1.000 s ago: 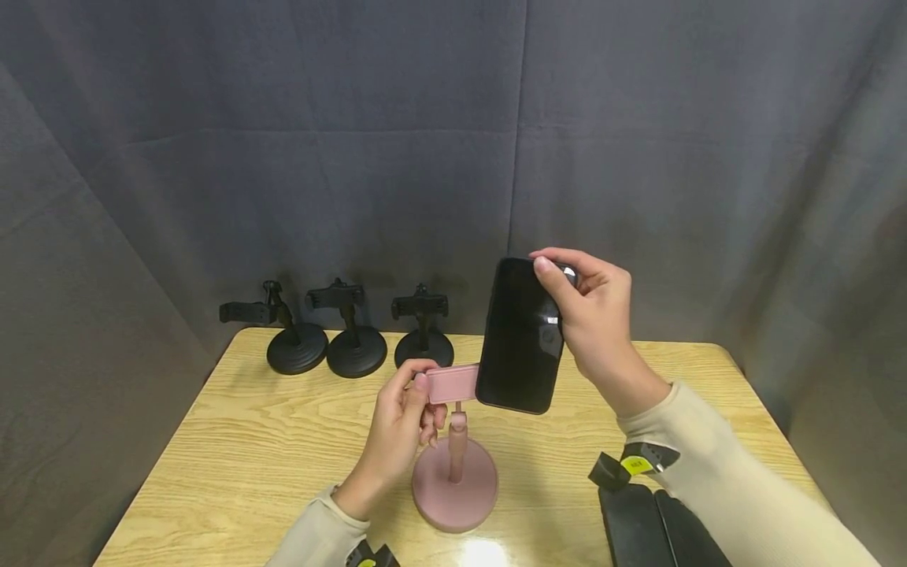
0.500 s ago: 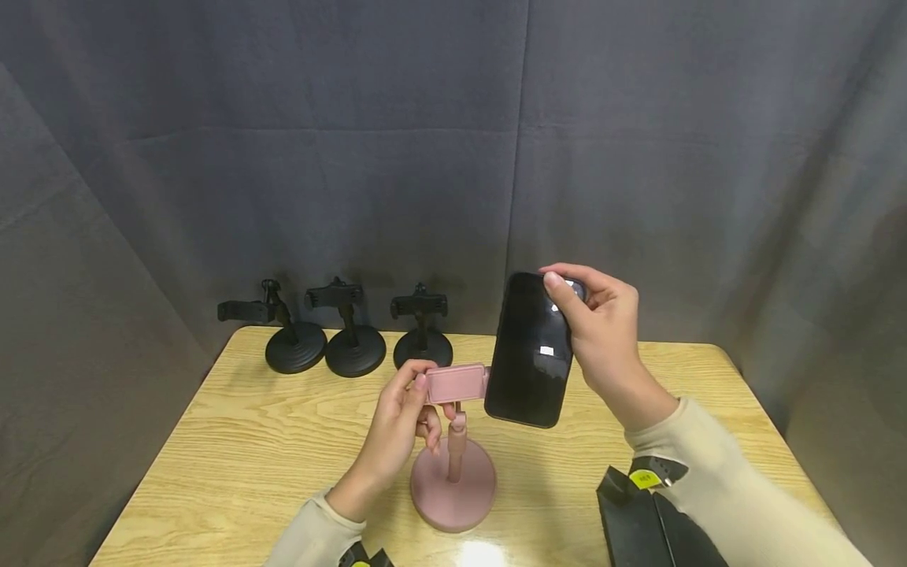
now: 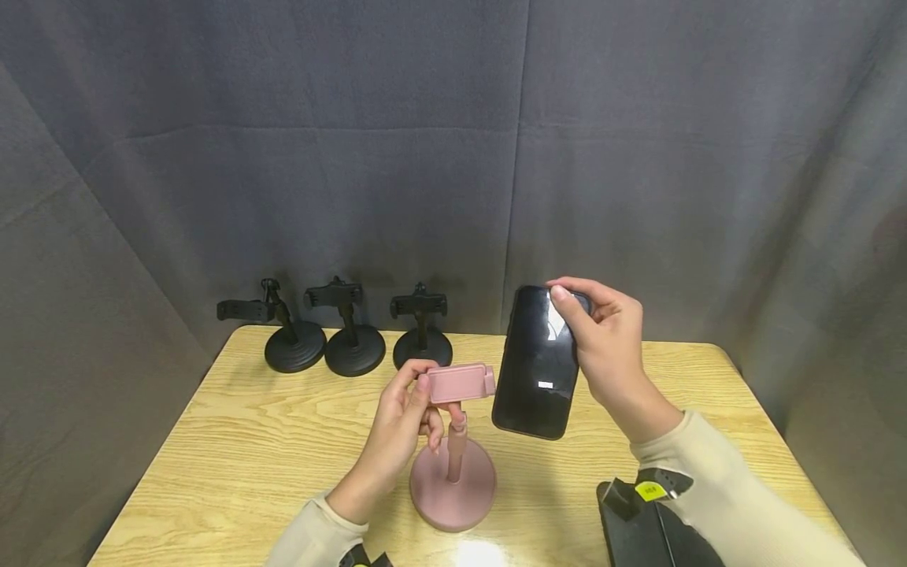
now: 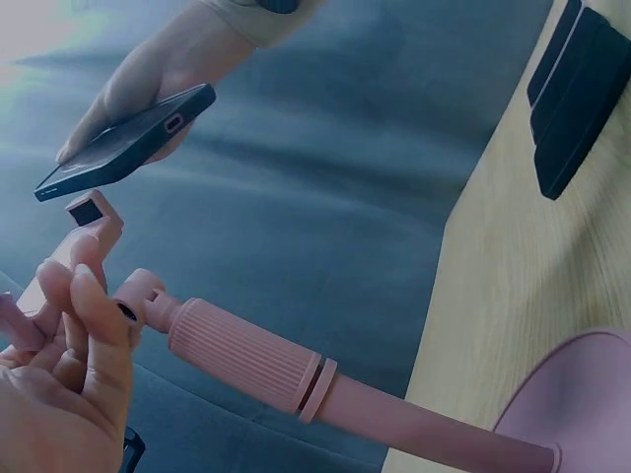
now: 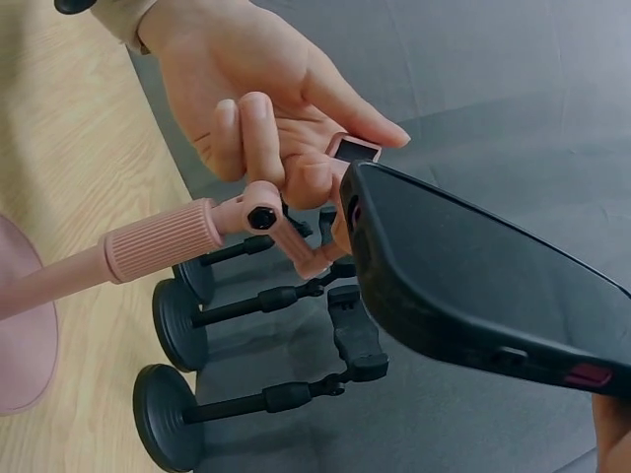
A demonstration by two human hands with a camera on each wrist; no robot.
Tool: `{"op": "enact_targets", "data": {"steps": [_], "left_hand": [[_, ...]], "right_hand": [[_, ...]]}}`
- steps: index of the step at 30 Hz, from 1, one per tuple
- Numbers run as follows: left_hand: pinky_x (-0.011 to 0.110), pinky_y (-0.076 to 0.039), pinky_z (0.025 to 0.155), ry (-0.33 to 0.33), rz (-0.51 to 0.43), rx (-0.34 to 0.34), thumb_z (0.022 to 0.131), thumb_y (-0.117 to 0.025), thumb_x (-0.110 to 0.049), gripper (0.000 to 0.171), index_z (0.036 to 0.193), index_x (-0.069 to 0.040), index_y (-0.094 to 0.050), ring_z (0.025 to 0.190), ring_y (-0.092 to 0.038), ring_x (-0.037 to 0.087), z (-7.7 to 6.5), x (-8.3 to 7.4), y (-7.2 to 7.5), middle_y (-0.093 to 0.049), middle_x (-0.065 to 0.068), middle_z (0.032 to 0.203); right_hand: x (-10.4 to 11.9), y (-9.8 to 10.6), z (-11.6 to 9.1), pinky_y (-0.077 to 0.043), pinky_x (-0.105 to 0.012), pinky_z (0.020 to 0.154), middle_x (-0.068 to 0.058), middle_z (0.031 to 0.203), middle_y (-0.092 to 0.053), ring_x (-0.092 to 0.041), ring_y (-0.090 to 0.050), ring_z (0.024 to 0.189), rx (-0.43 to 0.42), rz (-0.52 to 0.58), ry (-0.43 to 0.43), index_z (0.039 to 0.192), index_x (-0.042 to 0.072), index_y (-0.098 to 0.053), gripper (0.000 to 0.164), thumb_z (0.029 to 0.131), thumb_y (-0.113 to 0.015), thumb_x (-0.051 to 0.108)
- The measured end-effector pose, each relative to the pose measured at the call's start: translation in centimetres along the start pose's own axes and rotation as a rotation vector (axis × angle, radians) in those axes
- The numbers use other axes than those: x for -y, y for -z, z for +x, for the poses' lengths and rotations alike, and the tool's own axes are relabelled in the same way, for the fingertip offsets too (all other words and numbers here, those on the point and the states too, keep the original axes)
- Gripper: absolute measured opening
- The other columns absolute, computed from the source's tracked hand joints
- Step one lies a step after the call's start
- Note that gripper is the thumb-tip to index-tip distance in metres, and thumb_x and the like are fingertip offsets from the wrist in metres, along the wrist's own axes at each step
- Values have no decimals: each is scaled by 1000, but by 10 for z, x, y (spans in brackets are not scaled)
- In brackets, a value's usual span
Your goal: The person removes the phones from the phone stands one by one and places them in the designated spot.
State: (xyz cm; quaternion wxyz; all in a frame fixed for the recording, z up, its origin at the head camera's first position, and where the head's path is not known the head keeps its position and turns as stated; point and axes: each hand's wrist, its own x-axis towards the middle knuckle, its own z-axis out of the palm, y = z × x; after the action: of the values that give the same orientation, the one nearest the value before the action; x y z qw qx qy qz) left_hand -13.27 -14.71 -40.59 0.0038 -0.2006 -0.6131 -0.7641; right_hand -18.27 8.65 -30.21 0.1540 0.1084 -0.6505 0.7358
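A pink phone stand stands at the table's front middle, its round base (image 3: 453, 500) flat on the wood. My left hand (image 3: 397, 421) grips the left end of its clamp (image 3: 457, 383) between thumb and fingers. In the left wrist view, the clamp's padded end jaw shows beyond those fingers. My right hand (image 3: 605, 339) holds a black-cased phone (image 3: 534, 370) by its top right corner, thumb on the dark screen. The phone is upright, slightly tilted, just right of the clamp and apart from it. In the right wrist view, the phone (image 5: 493, 271) partly covers the clamp.
Along the back left edge of the wooden table (image 3: 255, 441) stand three black phone stands: a left one (image 3: 294, 346), a middle one (image 3: 356, 350) and a right one (image 3: 423, 346). Flat black slabs (image 3: 631, 528) lie at the front right under the right forearm. Grey curtain (image 3: 354, 197) surrounds the table.
My right hand has moved the phone down and to the right, uncovering the clamp's right end. My left hand stays at the clamp.
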Motion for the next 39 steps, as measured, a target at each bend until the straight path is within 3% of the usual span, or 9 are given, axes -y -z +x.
{"op": "enact_targets", "data": {"steps": [14, 22, 27, 30, 33, 36, 39], "left_hand": [[16, -41, 48, 81, 23, -43, 112, -30, -32, 43, 130, 6, -39, 48, -50, 1, -2, -6, -1, -69, -7, 76], [16, -39, 48, 106, 35, -90, 112, -28, -34, 43, 131, 3, -39, 47, -49, 2, -2, -10, 0, -66, -5, 75], [16, -39, 48, 108, 31, -134, 112, -28, -34, 42, 130, 1, -41, 47, -48, 3, 1, -13, 1, -66, -6, 75], [17, -40, 48, 98, 22, -161, 112, -28, -36, 43, 130, 0, -42, 47, -49, 4, 3, -15, 1, -66, -6, 74], [17, -41, 48, 74, 13, -177, 111, -26, -37, 43, 130, -1, -43, 48, -51, 4, 4, -17, 1, -66, -6, 74], [17, -41, 48, 54, 7, -179, 112, -26, -37, 42, 129, -3, -43, 48, -51, 4, 5, -18, 1, -66, -5, 74], [18, -41, 47, 50, 0, -180, 112, -27, -36, 41, 129, -4, -43, 48, -51, 4, 6, -19, 0, -66, -5, 74]], "right_hand": [[-6, 10, -7, -58, -25, 55, 3, 74, -73, -7, -68, 60, -8, -29, -3, 89, 17, -77, 18, 94, -68, 1], [-16, 25, -21, -57, -23, 53, 4, 78, -73, -6, -66, 60, -33, -70, -10, 90, 15, -78, 18, 94, -68, 0], [-23, 31, -26, -55, -19, 60, 7, 84, -73, -4, -62, 69, -37, -124, -11, 92, 11, -78, 14, 94, -69, 1], [-28, 35, -29, -49, -18, 68, 11, 85, -71, -4, -52, 75, -48, -182, -11, 93, 12, -78, 14, 94, -69, 2], [-32, 38, -32, -40, -21, 65, 11, 69, -64, -5, -40, 64, -48, -226, -14, 92, 17, -78, 18, 94, -69, 2], [-37, 41, -36, -32, -25, 55, 11, 49, -46, -10, -21, 50, -44, -235, -22, 91, 20, -77, 22, 94, -68, 0], [-41, 43, -38, -34, -22, 55, 15, 48, -46, -13, -20, 48, -29, -233, -22, 95, 10, -78, 14, 95, -68, 0]]}}
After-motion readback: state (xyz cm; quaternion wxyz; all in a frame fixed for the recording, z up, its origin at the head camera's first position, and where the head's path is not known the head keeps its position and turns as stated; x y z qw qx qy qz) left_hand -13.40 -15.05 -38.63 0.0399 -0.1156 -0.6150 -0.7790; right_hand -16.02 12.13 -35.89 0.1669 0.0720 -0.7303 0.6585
